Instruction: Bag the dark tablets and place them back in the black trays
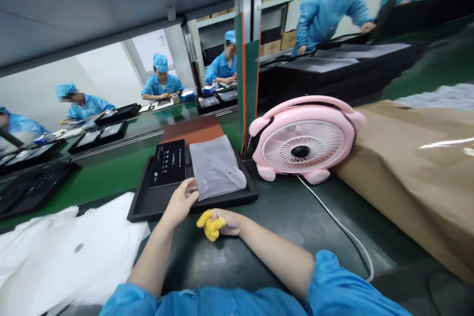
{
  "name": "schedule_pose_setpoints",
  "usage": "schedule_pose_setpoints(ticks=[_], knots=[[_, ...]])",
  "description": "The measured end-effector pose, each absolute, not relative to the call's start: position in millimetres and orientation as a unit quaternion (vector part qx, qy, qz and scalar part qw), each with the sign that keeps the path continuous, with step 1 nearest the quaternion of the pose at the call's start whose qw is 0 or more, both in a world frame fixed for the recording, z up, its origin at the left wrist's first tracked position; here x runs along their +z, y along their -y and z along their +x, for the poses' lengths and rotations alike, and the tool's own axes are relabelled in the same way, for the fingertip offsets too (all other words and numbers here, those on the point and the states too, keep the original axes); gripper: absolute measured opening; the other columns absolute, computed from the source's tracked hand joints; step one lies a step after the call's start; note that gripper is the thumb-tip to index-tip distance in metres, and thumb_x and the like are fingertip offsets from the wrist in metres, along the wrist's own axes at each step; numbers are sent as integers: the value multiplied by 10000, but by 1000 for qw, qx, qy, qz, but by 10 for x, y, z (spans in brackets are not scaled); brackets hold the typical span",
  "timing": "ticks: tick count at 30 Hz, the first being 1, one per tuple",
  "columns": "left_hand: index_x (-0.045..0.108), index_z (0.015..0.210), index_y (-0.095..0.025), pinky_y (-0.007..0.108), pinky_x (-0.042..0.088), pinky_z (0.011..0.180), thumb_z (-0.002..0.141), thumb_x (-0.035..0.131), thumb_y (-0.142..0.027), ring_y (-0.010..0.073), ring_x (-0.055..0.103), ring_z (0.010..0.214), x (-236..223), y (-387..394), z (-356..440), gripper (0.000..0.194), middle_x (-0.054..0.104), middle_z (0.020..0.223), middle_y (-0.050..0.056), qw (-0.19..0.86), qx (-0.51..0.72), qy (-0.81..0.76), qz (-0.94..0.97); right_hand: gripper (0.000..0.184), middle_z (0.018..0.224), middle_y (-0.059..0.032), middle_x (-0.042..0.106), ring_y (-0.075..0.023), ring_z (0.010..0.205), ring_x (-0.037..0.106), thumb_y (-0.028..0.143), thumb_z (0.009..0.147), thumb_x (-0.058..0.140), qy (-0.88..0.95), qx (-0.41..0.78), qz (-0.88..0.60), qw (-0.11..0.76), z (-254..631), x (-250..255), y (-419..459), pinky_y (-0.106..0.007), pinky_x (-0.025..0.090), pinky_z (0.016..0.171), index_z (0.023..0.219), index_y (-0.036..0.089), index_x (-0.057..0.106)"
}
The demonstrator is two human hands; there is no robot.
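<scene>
My left hand is at the front of a black tray, its bent fingers a little apart beside the lower left corner of a translucent plastic pouch. Whether the fingertips touch the pouch I cannot tell. To the pouch's left in the tray lies a flat black box with pale print. My right hand hovers just in front of the tray, with yellow finger cots on its fingertips. Those fingers are curled loosely and apart, with nothing visible between them.
A pink fan stands at the right; its white cable runs across the bench. Brown paper is beyond it. White sheets lie left. Behind the tray, a green conveyor carries black trays. Several co-workers in blue sit or stand opposite.
</scene>
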State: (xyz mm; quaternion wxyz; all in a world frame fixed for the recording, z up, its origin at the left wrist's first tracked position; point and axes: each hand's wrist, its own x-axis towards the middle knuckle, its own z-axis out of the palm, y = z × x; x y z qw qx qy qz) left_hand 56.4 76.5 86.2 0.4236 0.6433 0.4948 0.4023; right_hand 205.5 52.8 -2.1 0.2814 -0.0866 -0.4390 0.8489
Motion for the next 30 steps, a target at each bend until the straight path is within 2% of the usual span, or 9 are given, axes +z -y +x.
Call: schedule_pose_setpoints(ticks=[3, 9, 14, 17, 21, 26, 30], knots=[[584, 964, -160, 342, 437, 855, 726, 551, -234, 181, 604, 887, 712, -236, 410, 251, 656, 951, 88, 453, 363, -495, 647, 427, 547, 21, 588, -85, 488, 538, 277, 518, 761, 390, 859, -75, 324, 2021, -31, -478, -205, 401, 485, 882, 109, 613], [541, 897, -168, 259, 447, 771, 787, 453, -198, 144, 592, 835, 577, 264, 372, 144, 648, 901, 47, 450, 339, -498, 659, 395, 655, 7, 641, -65, 452, 554, 243, 519, 780, 362, 878, -72, 304, 1817, -52, -246, -138, 389, 392, 870, 145, 627], [543, 827, -173, 245, 426, 714, 757, 435, -120, 150, 586, 790, 714, 390, 181, 140, 644, 839, 40, 375, 239, -548, 709, 340, 622, 9, 649, -73, 462, 582, 222, 551, 777, 366, 872, -91, 313, 1626, -15, -17, -123, 423, 402, 851, 159, 632], [548, 776, -162, 244, 424, 682, 760, 434, -144, 158, 594, 767, 711, 448, 49, 117, 651, 805, 46, 386, 205, -555, 708, 323, 617, 7, 655, -76, 465, 592, 220, 560, 779, 374, 868, -112, 307, 1536, 16, 81, -126, 443, 414, 842, 164, 631], [598, 786, -155, 239, 430, 674, 776, 420, -193, 161, 613, 770, 625, 515, -110, 182, 674, 825, 52, 410, 192, -541, 709, 321, 627, 1, 662, -86, 489, 609, 224, 553, 786, 375, 870, -123, 294, 1413, -1, 156, -118, 442, 406, 825, 156, 628], [639, 783, -163, 256, 430, 682, 778, 382, -174, 179, 626, 756, 672, 575, -298, 257, 688, 822, 65, 353, 131, -536, 756, 314, 634, -17, 670, -101, 519, 626, 221, 548, 788, 393, 874, -153, 243, 1243, -32, 186, -118, 451, 407, 795, 134, 615], [629, 830, -194, 238, 427, 682, 767, 412, -188, 166, 621, 765, 722, 595, -422, 226, 684, 850, 36, 341, 126, -516, 776, 328, 604, -13, 662, -101, 492, 616, 239, 534, 793, 400, 873, -165, 227, 1133, -16, 183, -120, 445, 393, 782, 134, 606]])
